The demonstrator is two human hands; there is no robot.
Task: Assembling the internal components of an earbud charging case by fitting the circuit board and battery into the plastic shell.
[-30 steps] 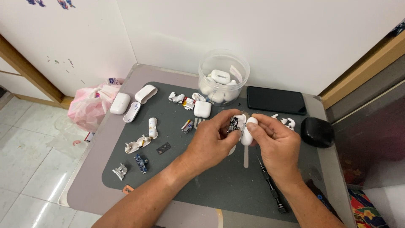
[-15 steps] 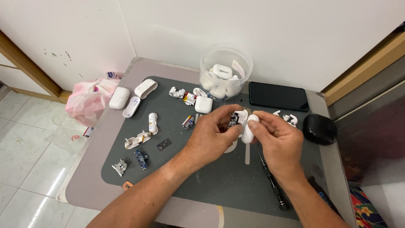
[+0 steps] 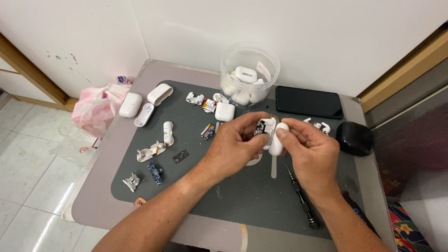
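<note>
Both my hands meet over the middle of a dark grey work mat (image 3: 242,191). My left hand (image 3: 235,147) pinches a small opened earbud-case part with a dark circuit board (image 3: 261,127) showing inside. My right hand (image 3: 310,147) grips the white rounded shell piece (image 3: 276,144) pressed against it. The two pieces touch between my fingertips. A black screwdriver (image 3: 302,198) lies on the mat just below my right hand, beside a thin white stick (image 3: 274,167).
A clear plastic tub (image 3: 250,74) of white cases stands at the back, with a black phone (image 3: 308,101) and a black pouch (image 3: 354,138) to its right. White case shells (image 3: 130,104), small boards and metal bits lie on the mat's left. A pink bag (image 3: 93,109) hangs off the table's left edge.
The view has shifted slightly. My hands stay together on the case parts, with the fingers turning them only a little.
</note>
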